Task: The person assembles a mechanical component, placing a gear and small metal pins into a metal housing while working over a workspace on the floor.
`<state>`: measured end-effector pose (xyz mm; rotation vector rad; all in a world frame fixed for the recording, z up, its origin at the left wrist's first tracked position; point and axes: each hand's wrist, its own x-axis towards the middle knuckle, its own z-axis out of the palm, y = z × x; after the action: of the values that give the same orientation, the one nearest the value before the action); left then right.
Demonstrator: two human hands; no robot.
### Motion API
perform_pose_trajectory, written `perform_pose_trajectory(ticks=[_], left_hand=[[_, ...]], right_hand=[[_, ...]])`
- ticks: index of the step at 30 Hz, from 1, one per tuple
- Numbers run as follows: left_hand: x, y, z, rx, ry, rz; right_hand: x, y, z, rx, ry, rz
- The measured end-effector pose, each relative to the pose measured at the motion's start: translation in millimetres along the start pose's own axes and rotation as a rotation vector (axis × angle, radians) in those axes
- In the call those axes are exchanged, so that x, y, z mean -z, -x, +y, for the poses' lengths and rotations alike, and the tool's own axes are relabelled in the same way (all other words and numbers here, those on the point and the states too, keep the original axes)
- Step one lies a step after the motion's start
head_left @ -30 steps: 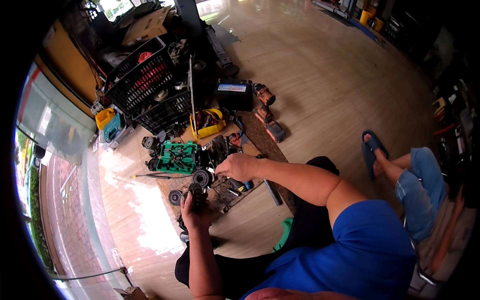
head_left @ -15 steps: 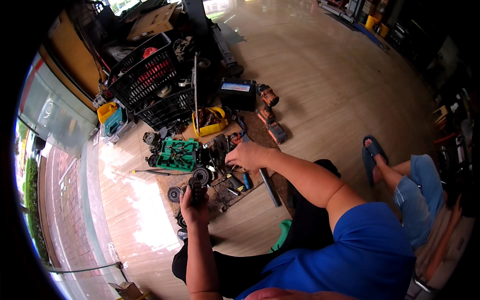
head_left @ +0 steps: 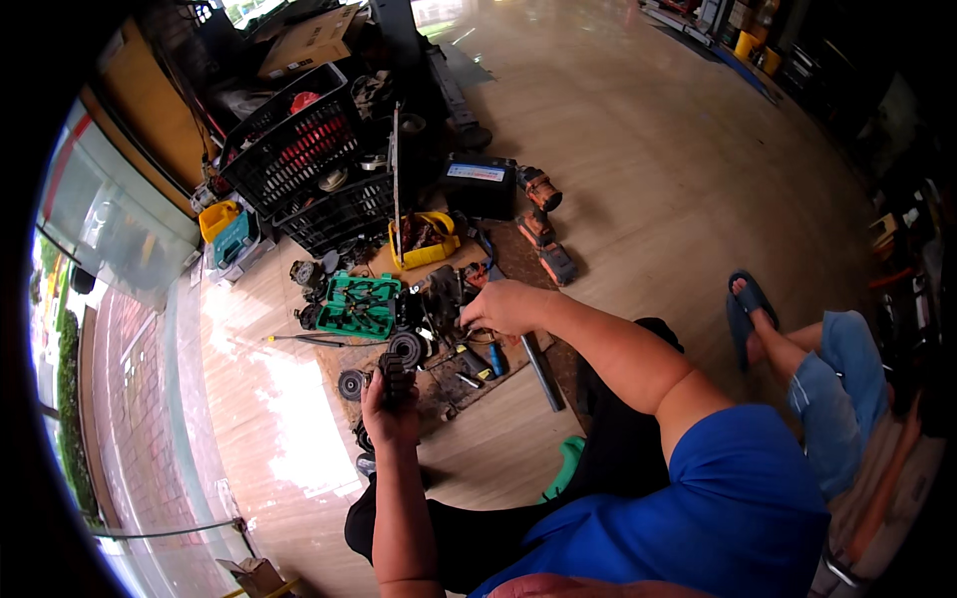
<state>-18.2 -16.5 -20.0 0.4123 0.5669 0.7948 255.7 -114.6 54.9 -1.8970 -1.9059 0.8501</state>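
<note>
In the head view my left hand (head_left: 385, 410) grips a dark, ribbed metal part (head_left: 397, 375) low over the work board. My right hand (head_left: 501, 308) is over the dark parts (head_left: 444, 294) beside it, fingers bent and close together; what they hold, if anything, is too small to tell. Around them lie a pulley-like round part (head_left: 406, 351), a smaller disc (head_left: 350, 384), an open green tool case (head_left: 361, 302), a yellow-black hand tool (head_left: 474, 362), a blue cylinder (head_left: 495, 361) and a metal tube (head_left: 540, 371) on the stained board (head_left: 570, 366).
Behind are stacked black crates (head_left: 287, 140), a yellow tray (head_left: 424, 251), a black box (head_left: 480, 187) and orange power tools (head_left: 543, 239). A glass door (head_left: 120, 209) stands left. A seated person's legs and sandals (head_left: 837, 399) are at right, near me.
My right hand has moved right and up, away from the round part, toward the cluster of dark parts. My left hand still holds its part. The view has shifted slightly.
</note>
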Motion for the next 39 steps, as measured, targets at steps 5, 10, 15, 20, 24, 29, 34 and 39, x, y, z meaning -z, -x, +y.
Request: perform_pose_trajectory(ticks=[5, 10, 15, 20, 24, 29, 34, 39], left_hand=[[-3, 0, 4, -0.004, 0.021, -0.004], [-11, 5, 5, -0.022, -0.062, 0.029], [-10, 6, 7, -0.025, 0.022, 0.039], [-13, 4, 5, -0.037, -0.003, 0.099], [-4, -1, 1, -0.039, -0.019, 0.082], [-20, 5, -5, -0.067, -0.136, 0.076], [-32, 11, -8, -0.06, -0.151, 0.105], [-30, 11, -7, -0.073, -0.149, 0.083]], right_hand=[[-7, -4, 9, 0.002, 0.137, 0.057], [-7, -6, 10, -0.018, 0.092, 0.097], [0, -1, 16, -0.08, 0.086, 0.169], [10, 5, 30, -0.02, 0.107, 0.267], [23, 12, 32, -0.051, 0.103, 0.276], [26, 18, 36, -0.185, 0.151, 0.189], [18, 14, 30, -0.245, 0.168, 0.067], [8, 7, 24, -0.22, 0.189, -0.001]])
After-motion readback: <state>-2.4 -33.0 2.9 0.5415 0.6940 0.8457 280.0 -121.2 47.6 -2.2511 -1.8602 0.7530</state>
